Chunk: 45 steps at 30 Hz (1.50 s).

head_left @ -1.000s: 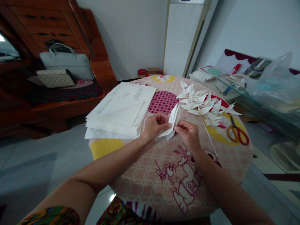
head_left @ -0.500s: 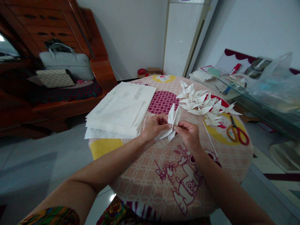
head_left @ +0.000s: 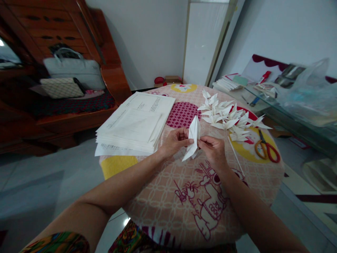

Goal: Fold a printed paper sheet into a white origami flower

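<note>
A white folded paper piece [head_left: 193, 137] stands upright between my two hands above the round table [head_left: 168, 200]. My left hand [head_left: 174, 142] pinches its left side with thumb and fingers. From the right, my right hand [head_left: 214, 151] pinches it too, fingers curled. Its pointed top rises above my fingers and a lower flap hangs toward the patterned tablecloth.
A thick stack of white sheets [head_left: 135, 124] lies at the table's left. Several finished folded paper shapes [head_left: 228, 117] lie at the far right, with orange-handled scissors [head_left: 265, 149] and a thin white stick [head_left: 235, 158] beside them. A wooden bench with bags [head_left: 68, 75] stands left, a glass table [head_left: 289, 112] right.
The paper's two upper flaps, spread apart half a second ago, are now pressed together into one upright point. Both hands stay in nearly the same place.
</note>
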Available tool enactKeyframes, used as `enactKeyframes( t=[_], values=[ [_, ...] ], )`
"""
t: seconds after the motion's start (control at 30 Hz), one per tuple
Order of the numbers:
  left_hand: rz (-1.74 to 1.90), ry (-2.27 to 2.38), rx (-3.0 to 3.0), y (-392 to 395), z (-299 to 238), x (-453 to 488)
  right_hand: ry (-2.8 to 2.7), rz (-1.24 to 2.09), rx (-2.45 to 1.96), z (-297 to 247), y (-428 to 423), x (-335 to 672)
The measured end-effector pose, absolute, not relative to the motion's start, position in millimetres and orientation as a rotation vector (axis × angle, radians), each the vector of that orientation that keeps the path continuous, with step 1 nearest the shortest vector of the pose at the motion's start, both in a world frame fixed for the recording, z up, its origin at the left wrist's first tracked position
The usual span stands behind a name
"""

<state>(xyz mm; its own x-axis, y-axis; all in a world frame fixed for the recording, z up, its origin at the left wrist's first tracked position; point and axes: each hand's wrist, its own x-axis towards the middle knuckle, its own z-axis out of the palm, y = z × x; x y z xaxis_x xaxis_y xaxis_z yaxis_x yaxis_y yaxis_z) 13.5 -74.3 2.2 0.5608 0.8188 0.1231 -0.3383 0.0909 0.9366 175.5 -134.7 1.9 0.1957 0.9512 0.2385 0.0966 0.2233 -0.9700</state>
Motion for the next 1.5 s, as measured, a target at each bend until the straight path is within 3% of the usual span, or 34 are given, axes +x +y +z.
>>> enactKeyframes(
  t=[0.37, 0.77, 1.5],
  values=[
    [0.916, 0.456, 1.151, -74.3, 0.5, 15.4, -1.369, 0.442, -1.164, 4.2, -138.5, 174.2],
    [0.865, 0.484, 1.184, -73.4, -3.2, 15.7, -1.142, 0.806, -1.154, 0.4, -136.4, 169.7],
    [0.903, 0.596, 1.298, -80.6, 5.6, 14.0, -1.087, 0.738, -1.207, 0.4, -135.5, 164.5]
  ],
)
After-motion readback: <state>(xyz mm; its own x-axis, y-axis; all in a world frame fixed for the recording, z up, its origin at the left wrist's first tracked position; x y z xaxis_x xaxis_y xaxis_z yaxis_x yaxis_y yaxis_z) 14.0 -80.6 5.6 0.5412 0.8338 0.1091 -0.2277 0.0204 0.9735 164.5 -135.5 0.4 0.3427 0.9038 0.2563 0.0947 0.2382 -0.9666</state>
